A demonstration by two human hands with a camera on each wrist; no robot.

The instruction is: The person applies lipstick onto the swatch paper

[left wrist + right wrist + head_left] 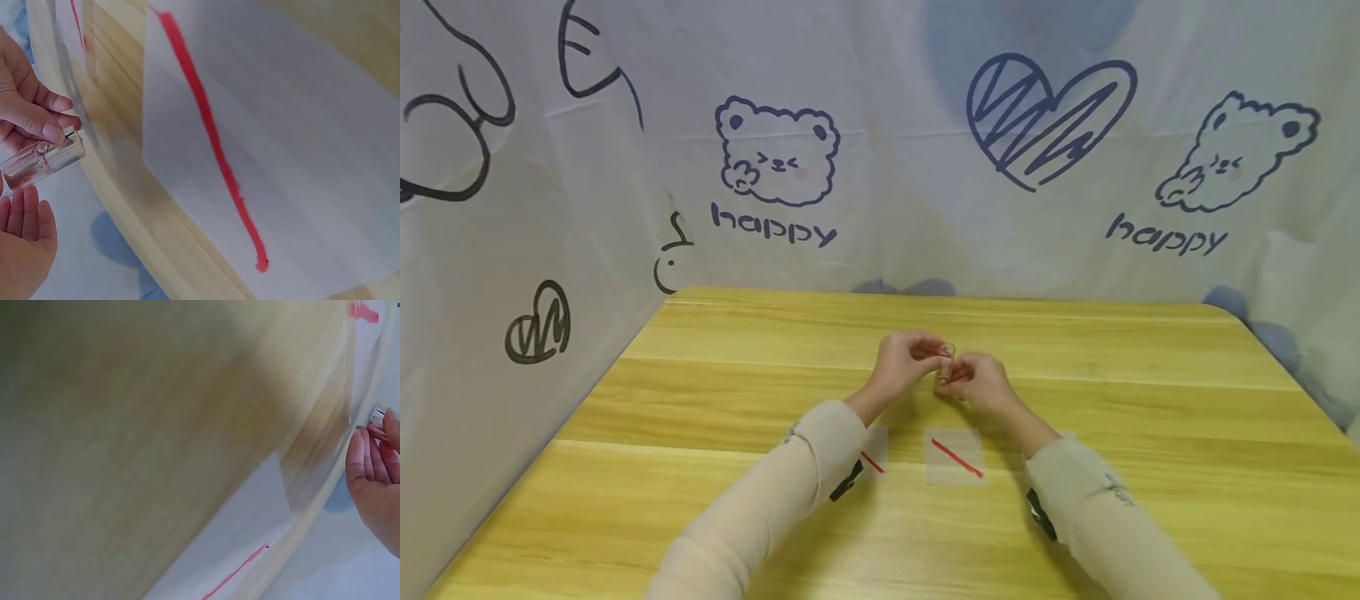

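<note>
Above the middle of the table, both hands are on a small clear tube with a silvery inner part, which looks like a lipstick tube [947, 367]. My left hand [901, 363] pinches it from the left, and my right hand [987, 384] grips it from the right. In the left wrist view the lipstick tube [62, 154] is tilted, with a thumb and fingers at its clear end and the other hand's fingers below. The right wrist view catches only the silvery end of the lipstick tube [377, 416], the rest cut off by the frame edge.
A white paper square [938, 468] with a red diagonal stroke lies on the wooden table [737, 342]. Another paper [880, 442] with a red stroke is partly covered by the left sleeve. Behind the table hangs a white cloth [895, 192] with drawings.
</note>
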